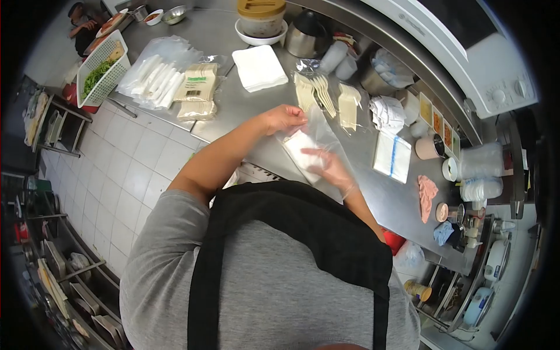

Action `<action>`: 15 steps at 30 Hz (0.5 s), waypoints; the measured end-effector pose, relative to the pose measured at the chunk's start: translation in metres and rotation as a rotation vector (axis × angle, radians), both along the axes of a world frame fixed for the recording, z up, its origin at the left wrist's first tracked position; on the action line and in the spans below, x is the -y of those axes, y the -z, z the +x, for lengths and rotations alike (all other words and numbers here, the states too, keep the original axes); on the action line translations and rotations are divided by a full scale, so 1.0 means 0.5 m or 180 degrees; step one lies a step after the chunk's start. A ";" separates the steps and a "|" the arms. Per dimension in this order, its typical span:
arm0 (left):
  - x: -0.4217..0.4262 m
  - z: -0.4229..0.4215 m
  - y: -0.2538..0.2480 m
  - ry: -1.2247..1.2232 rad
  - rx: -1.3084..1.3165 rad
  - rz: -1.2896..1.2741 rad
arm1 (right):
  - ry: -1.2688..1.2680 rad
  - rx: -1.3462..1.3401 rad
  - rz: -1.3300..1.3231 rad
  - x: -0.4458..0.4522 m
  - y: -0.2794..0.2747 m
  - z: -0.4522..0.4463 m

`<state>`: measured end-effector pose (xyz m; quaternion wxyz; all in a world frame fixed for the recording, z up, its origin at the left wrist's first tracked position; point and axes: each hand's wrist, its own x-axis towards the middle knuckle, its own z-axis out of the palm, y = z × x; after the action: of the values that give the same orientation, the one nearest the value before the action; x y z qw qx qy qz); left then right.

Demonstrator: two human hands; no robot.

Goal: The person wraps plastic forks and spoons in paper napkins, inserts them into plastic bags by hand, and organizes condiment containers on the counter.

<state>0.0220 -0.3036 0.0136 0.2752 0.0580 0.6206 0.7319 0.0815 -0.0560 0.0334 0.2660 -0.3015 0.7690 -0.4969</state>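
At a metal surface (382,201) in a kitchen with a tiled floor (137,154), a worker's left hand (284,118) pinches a clear bag (333,131) in closed fingers, seemingly to keep it taut, while the right hand (328,166) reaches inside, fingers over a white stack (298,146); whether they grip it, I cannot tell. Pale forks (324,93) and folded napkins (259,68) lie beyond, apparently for easy reach, as another person (81,26) stands at the far end.

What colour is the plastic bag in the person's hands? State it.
The plastic bag is clear and see-through, best seen in the head view.
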 end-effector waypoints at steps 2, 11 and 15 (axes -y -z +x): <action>0.020 -0.001 0.003 -0.0144 0.0014 0.0101 | -0.0030 0.0025 -0.0182 0.029 0.009 -0.003; 0.159 -0.026 -0.010 -0.0014 -0.0084 -0.0508 | 0.0142 -0.0510 0.0212 0.182 0.002 -0.013; 0.208 -0.026 0.009 0.0823 -0.0870 -0.0842 | 0.0241 -0.0735 0.0298 0.212 -0.008 -0.008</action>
<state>0.0092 -0.4077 0.0089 0.2853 0.1990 0.7301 0.5882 0.0774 -0.1618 0.0374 0.1706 -0.3147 0.8277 -0.4321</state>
